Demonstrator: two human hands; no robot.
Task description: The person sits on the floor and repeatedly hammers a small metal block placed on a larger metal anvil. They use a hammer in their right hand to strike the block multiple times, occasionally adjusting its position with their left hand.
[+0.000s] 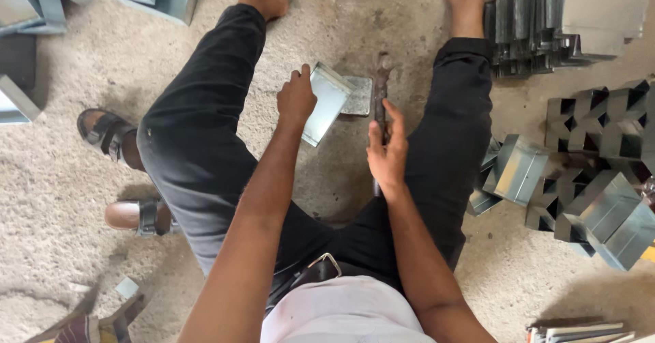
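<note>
A person sits on a gritty concrete floor (82,63), legs spread. The left hand (295,99) grips a folded grey sheet-metal piece (326,104) between the knees, over a small flat metal plate (358,96). The right hand (386,153) is closed around a dark metal hammer (379,87). This looks like the shaping step; striking next calls for steadying the piece.

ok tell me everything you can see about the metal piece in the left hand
The folded sheet-metal piece looks like thin galvanised steel, pale grey and shiny, with upturned edges along its sides forming a shallow channel. It is tilted, its far end resting on a small flat metal plate on the floor between the legs. The left hand grips its left edge. The right hand holds a dark hammer beside it.
</note>
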